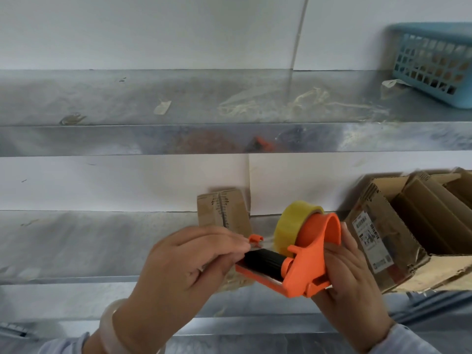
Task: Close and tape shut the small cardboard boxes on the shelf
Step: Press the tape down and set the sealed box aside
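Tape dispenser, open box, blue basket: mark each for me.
tape dispenser (305,270), head view, orange side plate.
open box (383,241), head view, labelled side wall.
blue basket (431,65), head view, lattice front wall.

A blue plastic basket (434,65) is sitting at the far right end of the upper metal shelf (127,98), with something brownish showing through its lattice wall. Crumpled clear film (255,103) is lying near the shelf's middle. A small tape scrap (162,107) is lying to its left, well apart. A white wall (153,31) is rising behind the shelf.
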A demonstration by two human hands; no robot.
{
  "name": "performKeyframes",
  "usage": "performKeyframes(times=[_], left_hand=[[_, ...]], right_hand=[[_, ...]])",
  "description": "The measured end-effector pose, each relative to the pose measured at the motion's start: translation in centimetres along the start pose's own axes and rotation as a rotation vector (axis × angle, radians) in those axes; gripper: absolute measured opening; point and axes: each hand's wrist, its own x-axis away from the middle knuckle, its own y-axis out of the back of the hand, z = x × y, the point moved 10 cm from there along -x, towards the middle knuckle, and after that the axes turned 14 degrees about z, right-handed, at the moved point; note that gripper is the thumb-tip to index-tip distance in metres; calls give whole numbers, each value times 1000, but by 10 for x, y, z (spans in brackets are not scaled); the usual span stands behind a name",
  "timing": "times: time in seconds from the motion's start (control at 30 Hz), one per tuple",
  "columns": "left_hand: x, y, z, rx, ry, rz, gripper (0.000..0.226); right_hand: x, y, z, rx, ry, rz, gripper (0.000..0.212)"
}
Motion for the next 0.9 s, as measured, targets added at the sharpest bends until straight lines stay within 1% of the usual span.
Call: performKeyframes(times=[0.1,0.17,0.23,0.3,0.37,0.47,0.5,0.6,0.7,0.77,0.83,0.9], left_hand=[[-7,-2,6,-8,83,18,15],[-9,-4,17,32,180,28,19],[-7,-9,33,124,302,28,18],[-3,-16,48,187,400,32,36],[-2,-21,55,226,442,37,40],[-6,-22,56,202,444,62,42],[-8,-21,56,189,440,70,43],[-13,-18,57,164,424,78,41],[-15,-19,56,162,414,112,38],[-16,-20,54,156,398,132,37],[-16,-19,53,159,387,135,39],[-20,-17,52,146,374,136,40]], right_hand=[[-5,-1,4,-57,-19,36,46],[-4,-1,5,-118,-43,41,51],[-1,-8,-5,-218,-142,106,59],[3,-16,-18,-356,-255,188,67],[5,-18,-23,-456,-311,239,76],[4,-23,-20,-572,-329,323,99],[4,-24,-17,-607,-330,353,102],[2,-26,-10,-642,-311,421,102],[-4,-27,-1,-546,-259,493,99],[-5,-29,4,-519,-213,510,94],[-2,-34,4,-588,-220,528,89],[0,-38,3,-719,-262,534,89]])
